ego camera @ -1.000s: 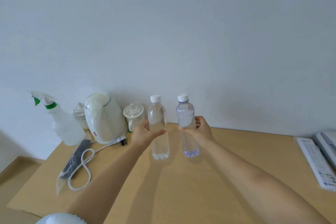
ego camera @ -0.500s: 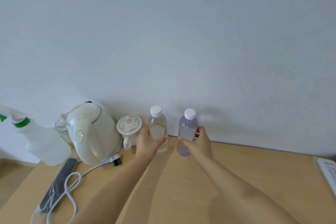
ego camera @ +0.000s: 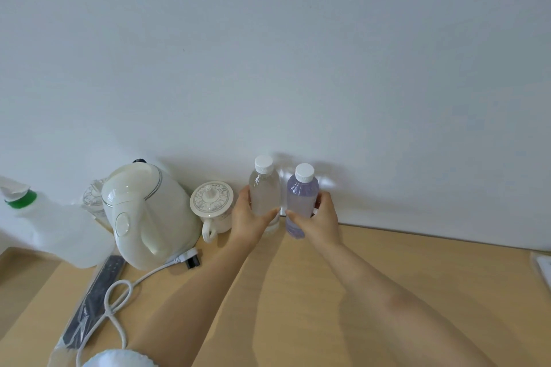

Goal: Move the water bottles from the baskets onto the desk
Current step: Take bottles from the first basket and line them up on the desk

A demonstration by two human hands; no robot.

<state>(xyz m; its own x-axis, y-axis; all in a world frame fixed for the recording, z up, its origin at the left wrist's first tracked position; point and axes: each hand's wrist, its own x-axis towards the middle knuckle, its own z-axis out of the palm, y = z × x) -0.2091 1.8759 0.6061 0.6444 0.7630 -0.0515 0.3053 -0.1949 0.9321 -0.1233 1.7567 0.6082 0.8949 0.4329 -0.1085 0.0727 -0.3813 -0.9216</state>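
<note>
Against the wall at the back of the desk (ego camera: pixel 372 292) we note two water bottles, both upright, white caps on, just beside each other with a narrow gap between.

Left hand (ego camera: pixel 249 219) grips the clear bottle (ego camera: pixel 264 192): thumb curled across its front, fingers round the far side. Right hand (ego camera: pixel 320 222) grips the purple bottle (ego camera: pixel 301 197) the same way, thumb across the lower front, fingertips showing at its right edge. Both bottle bases sit at desk level near the wall; we cannot tell for certain whether they bear on the wood, as the hands hide part of each base. Both forearms reach forward over the desk.

Left of the bottles: a lidded cup (ego camera: pixel 212 207), handle toward us, just beside the left hand. Next, a white kettle (ego camera: pixel 147 216), its cord (ego camera: pixel 119 298) looping forward over the desk, plug lying by the kettle base. A dark flat item in a clear sleeve (ego camera: pixel 92 298) lies under the cord; we cannot tell what it is. A spray bottle (ego camera: pixel 56 229) with a green collar stands at far left. A glass lid or jar behind the kettle is mostly hidden.
</note>
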